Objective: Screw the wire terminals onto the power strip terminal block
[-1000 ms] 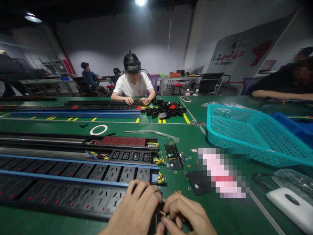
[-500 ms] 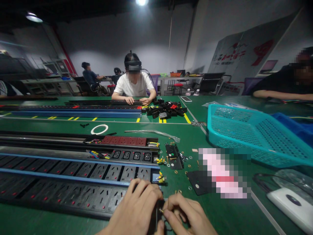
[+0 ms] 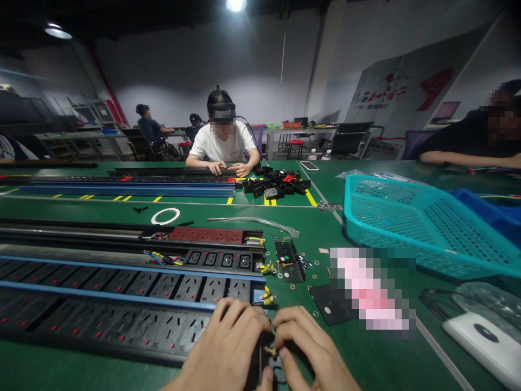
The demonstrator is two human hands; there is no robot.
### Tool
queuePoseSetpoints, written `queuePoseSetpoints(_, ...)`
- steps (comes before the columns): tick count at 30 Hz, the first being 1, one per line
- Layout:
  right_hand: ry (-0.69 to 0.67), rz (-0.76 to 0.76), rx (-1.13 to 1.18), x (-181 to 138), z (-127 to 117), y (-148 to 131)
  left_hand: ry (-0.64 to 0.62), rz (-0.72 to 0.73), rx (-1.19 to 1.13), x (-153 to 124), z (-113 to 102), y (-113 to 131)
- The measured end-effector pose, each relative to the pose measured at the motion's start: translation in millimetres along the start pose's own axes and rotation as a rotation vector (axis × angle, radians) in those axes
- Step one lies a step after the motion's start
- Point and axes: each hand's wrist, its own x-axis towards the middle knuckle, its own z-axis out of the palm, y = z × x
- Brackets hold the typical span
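Observation:
My left hand (image 3: 228,342) lies over the right end of the nearest black power strip (image 3: 163,331), its fingers wrapped round that end. A small brass screw (image 3: 271,352) stands out at the metal end piece (image 3: 278,374) of this strip, between my two hands. Curled close about the screw is my right hand (image 3: 311,347), thumb and fingertips at its outer side. The far fingers of that hand and the screw's seat are partly hidden.
Further strips with blue rails (image 3: 134,297) lie behind. Black brackets (image 3: 290,260), a flat black plate (image 3: 329,304) and loose screws and washers lie to the right. A turquoise basket (image 3: 386,239) and a white device (image 3: 484,339) stand further right. A person (image 3: 223,141) works opposite.
The fingers of my right hand have loosened and shifted slightly, so more of the brass screw shows. My left hand keeps its place on the strip.

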Motion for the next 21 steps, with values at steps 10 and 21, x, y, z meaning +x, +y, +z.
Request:
queuePoseSetpoints(10,-0.072,0.004,-0.121,-3.2,-2.0,3.1,-0.014,-0.006,0.005,2.4,0.8,-3.0)
queuePoseSetpoints(21,-0.085,-0.018,-0.118,-3.4,-0.9,2.4,-0.022,-0.003,-0.007,-0.4,4.1,-3.9)
